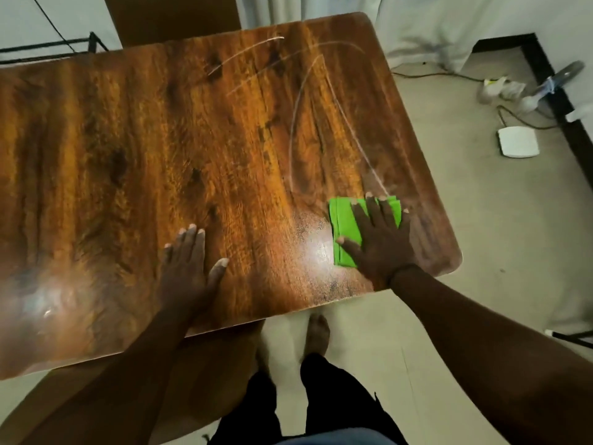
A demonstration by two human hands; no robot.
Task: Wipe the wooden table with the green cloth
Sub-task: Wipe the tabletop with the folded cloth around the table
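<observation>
Right hand (pixel 380 242) pressing flat, fingers spread, on folded green cloth (pixel 345 232) near counter (pixel 160 139) corner, left hand (pixel 187 268) lying open, palm down, on bare wood

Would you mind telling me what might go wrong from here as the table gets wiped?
1. The green cloth lies near the right end of the wooden table, so a stroke to the right could carry it over the edge.
2. The right hand presses flat on it with no grip, so the folded cloth may slip or bunch.
3. Pale curved streaks run across the far side; short strokes could miss them.
4. The left hand covers a patch that may go unwiped.
</observation>
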